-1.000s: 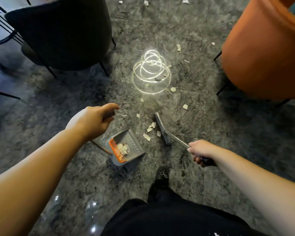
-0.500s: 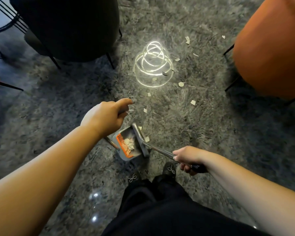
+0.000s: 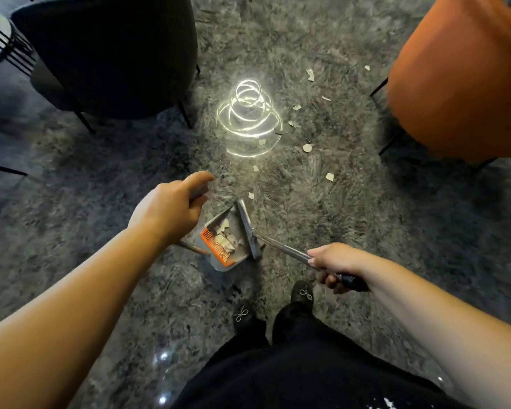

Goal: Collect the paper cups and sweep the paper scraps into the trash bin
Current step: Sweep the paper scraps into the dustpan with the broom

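— Where are the hands?

— Both arms reach forward and down over the grey shag carpet (image 3: 366, 231). The left hand (image 3: 165, 211) is held knuckles-up, wrist bent slightly down, its fingers (image 3: 196, 199) curled round the top of the dustpan's upright handle, with the forefinger stretched forward over it. The right hand (image 3: 334, 261) sits lower and nearer the body, its fingers wrapped round the metal shaft of the broom (image 3: 250, 231) just above the black grip.

— And the dustpan?

— The dustpan (image 3: 233, 259) lies on the carpet between the two hands, just ahead of the person's black shoes (image 3: 301, 293). It has an orange comb (image 3: 216, 246) along its rear edge (several pale scraps are heaped against that comb). The broom's head lies right along the pan's open lip, touching it.

— What about the paper?

— More paper scraps (image 3: 307, 147) are strewn over the carpet farther out, most of them near a bright coil of reflected light (image 3: 248, 119), with one small piece just beyond the broom head.

— Anything else around?

— A dark chair (image 3: 115, 54) at the upper left, an orange chair (image 3: 460, 78) at the upper right, well apart with the scraps between them.
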Tool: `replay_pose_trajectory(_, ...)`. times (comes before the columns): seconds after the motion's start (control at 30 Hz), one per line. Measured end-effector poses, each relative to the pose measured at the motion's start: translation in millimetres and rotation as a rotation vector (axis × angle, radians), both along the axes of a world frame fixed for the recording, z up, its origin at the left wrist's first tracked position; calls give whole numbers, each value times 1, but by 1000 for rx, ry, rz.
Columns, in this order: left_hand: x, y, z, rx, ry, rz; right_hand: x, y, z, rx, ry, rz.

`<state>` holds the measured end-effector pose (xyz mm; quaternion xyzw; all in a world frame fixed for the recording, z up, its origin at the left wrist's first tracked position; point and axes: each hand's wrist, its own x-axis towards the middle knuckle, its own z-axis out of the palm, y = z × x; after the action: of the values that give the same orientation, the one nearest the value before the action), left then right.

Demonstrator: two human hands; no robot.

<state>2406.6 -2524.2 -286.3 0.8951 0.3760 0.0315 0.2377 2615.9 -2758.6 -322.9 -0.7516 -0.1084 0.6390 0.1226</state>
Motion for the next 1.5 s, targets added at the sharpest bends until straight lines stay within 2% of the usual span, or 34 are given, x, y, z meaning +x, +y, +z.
replay_pose_trajectory(0.27,8,47,4,-36,37,23,24,31,4,42,1,-198)
replay_pose_trajectory(0.47,45,89,3,28,68,-58,63,63,-16,77,-110,-157)
replay_pose_trajectory(0.63,83,134,3,45,114,-100,106,99,-46,59,-161,-227)
replay_pose_trajectory(0.93,146,200,4,36,145,-178,169,180,-67,8,-172,-29)
replay_pose_trajectory(1.13,166,221,-1,25,150,-200,150,198,-66,-73,-35,-39)
replay_pose_trajectory(1.5,161,237,-4,14,85,-240,69,192,-37,-17,110,-146)
